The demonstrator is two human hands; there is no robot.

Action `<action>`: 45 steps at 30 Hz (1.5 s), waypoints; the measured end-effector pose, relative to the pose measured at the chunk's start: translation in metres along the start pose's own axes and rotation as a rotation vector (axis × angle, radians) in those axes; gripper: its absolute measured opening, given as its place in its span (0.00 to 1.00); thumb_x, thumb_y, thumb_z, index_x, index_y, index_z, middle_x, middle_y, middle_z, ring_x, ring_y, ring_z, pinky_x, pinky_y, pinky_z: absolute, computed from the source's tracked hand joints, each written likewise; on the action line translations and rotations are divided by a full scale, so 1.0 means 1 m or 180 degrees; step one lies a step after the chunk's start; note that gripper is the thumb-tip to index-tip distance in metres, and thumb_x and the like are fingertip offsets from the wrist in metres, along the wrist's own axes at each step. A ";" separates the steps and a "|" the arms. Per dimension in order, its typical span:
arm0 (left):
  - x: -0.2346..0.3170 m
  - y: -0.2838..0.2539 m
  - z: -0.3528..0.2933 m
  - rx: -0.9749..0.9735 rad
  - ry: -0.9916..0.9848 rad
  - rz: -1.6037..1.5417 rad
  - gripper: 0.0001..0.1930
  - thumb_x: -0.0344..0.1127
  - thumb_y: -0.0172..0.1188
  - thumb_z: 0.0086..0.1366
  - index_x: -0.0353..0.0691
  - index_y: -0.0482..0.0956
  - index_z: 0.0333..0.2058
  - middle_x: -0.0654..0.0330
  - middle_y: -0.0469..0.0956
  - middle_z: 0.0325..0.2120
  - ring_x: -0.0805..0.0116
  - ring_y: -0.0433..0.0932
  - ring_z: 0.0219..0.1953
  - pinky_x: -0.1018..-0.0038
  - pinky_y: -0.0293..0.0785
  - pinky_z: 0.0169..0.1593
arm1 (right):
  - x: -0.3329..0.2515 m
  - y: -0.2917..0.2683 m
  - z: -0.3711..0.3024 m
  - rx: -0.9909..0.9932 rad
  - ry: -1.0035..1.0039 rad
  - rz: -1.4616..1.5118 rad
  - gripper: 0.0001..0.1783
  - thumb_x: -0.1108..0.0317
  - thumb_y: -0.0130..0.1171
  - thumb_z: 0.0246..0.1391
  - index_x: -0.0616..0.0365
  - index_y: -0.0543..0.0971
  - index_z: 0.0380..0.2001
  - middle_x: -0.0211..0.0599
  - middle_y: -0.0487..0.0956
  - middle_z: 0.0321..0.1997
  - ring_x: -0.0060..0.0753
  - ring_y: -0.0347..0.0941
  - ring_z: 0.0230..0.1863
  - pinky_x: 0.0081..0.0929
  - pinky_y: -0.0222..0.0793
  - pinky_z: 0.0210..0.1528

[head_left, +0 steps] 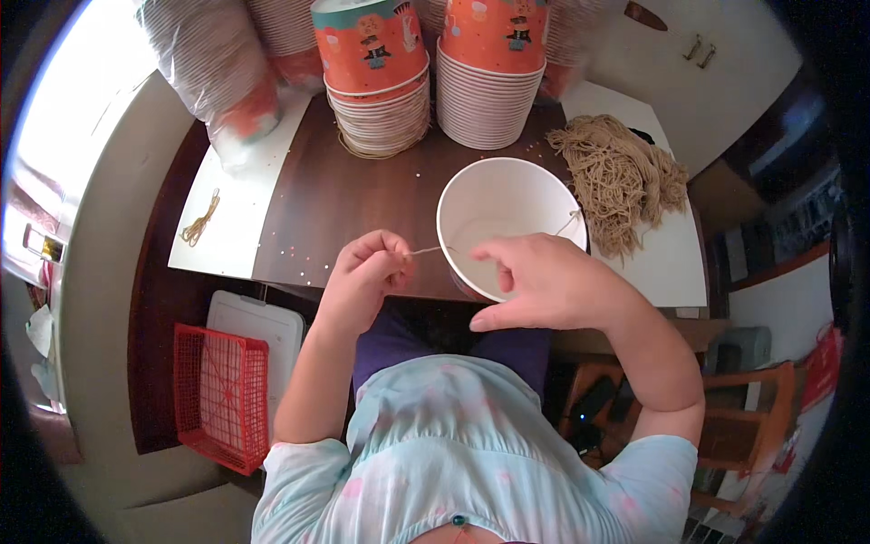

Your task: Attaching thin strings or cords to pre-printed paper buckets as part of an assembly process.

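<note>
A white-lined paper bucket [507, 192] stands at the table's near edge, its open mouth tilted toward me. My left hand [373, 268] is closed, thumb and fingers pinching a thin tan cord [426, 250] left of the bucket. The cord runs taut to the bucket's left rim. At the right rim, more of the cord shows with what looks like a knot [573, 216]. My right hand [555, 283] hovers over the near rim, thumb and fingers apart, holding nothing visible. It hides part of the bucket's near side.
Two stacks of orange paper buckets [486, 104] [381, 113] rise at the back, beside plastic-wrapped stacks [204, 63]. A tangled heap of tan cords [625, 177] lies at right. A small cord bundle [201, 219] sits at left. Below stands a red basket [222, 399].
</note>
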State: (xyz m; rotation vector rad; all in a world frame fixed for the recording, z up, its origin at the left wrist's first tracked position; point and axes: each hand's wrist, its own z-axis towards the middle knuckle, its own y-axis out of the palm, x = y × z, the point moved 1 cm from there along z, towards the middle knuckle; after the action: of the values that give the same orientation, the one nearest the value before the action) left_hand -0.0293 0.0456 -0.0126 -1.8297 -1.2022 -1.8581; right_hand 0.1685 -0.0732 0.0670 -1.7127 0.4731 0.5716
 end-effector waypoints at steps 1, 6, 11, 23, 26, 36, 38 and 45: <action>0.000 -0.002 -0.002 -0.0175 -0.0016 -0.0449 0.04 0.28 0.50 0.60 0.37 0.74 0.28 0.63 0.75 0.25 0.79 0.70 0.24 0.83 0.65 0.29 | 0.001 -0.002 -0.002 0.0004 -0.0004 -0.0018 0.37 0.52 0.71 0.36 0.63 0.73 0.48 0.38 0.75 0.27 0.34 0.73 0.29 0.29 0.69 0.35; 0.012 0.011 -0.007 -0.0436 0.0339 -0.1021 0.05 0.28 0.49 0.63 0.38 0.73 0.30 0.56 0.76 0.34 0.76 0.72 0.27 0.82 0.68 0.31 | 0.000 -0.019 -0.005 -0.0116 0.0327 -0.0215 0.17 0.60 0.67 0.40 0.60 0.79 0.31 0.39 0.74 0.21 0.34 0.73 0.25 0.32 0.67 0.31; 0.010 0.023 -0.001 -0.0560 0.0238 -0.0674 0.06 0.30 0.54 0.65 0.34 0.75 0.37 0.61 0.78 0.29 0.79 0.74 0.29 0.83 0.73 0.35 | -0.007 -0.029 0.009 0.0572 -0.0754 -0.0199 0.07 0.68 0.62 0.45 0.60 0.79 0.27 0.39 0.74 0.22 0.36 0.72 0.25 0.30 0.67 0.30; 0.013 0.018 -0.016 -0.0614 0.0162 0.0234 0.09 0.32 0.57 0.64 0.32 0.79 0.39 0.62 0.80 0.29 0.79 0.77 0.31 0.82 0.72 0.36 | -0.022 0.003 0.029 0.2376 -0.1179 -0.0622 0.08 0.71 0.63 0.41 0.59 0.76 0.28 0.38 0.75 0.31 0.42 0.72 0.35 0.36 0.67 0.39; 0.013 0.009 -0.018 -0.0623 0.0259 0.0314 0.09 0.33 0.57 0.65 0.32 0.79 0.38 0.63 0.80 0.28 0.79 0.76 0.30 0.84 0.70 0.33 | -0.024 0.021 0.004 0.2443 -0.1042 -0.0449 0.09 0.74 0.63 0.42 0.61 0.76 0.30 0.39 0.76 0.31 0.41 0.74 0.36 0.34 0.69 0.40; 0.020 0.012 -0.022 -0.0767 0.0521 0.0430 0.08 0.32 0.55 0.66 0.33 0.76 0.39 0.62 0.79 0.28 0.79 0.75 0.29 0.85 0.68 0.31 | -0.022 0.044 0.026 0.0792 -0.0006 0.2388 0.11 0.67 0.64 0.50 0.64 0.79 0.34 0.33 0.81 0.29 0.18 0.75 0.29 0.19 0.71 0.32; 0.016 0.010 -0.018 -0.0807 0.0443 0.0238 0.08 0.31 0.55 0.66 0.33 0.76 0.39 0.61 0.79 0.28 0.80 0.74 0.28 0.85 0.68 0.31 | -0.017 0.049 0.028 0.0879 -0.0237 0.2852 0.12 0.65 0.64 0.50 0.64 0.80 0.31 0.33 0.81 0.26 0.17 0.76 0.29 0.19 0.71 0.32; 0.009 0.011 -0.020 -0.0713 0.0254 -0.0573 0.06 0.29 0.53 0.66 0.33 0.76 0.37 0.60 0.78 0.27 0.79 0.71 0.25 0.85 0.65 0.29 | -0.015 0.044 0.003 0.1878 -0.0026 0.2214 0.06 0.70 0.63 0.50 0.61 0.79 0.28 0.25 0.77 0.25 0.13 0.68 0.24 0.16 0.66 0.27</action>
State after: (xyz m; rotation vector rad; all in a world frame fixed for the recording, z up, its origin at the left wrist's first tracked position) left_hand -0.0376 0.0280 0.0022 -1.7872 -1.2087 -2.2235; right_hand 0.1302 -0.0793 0.0408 -0.9562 1.1261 0.8267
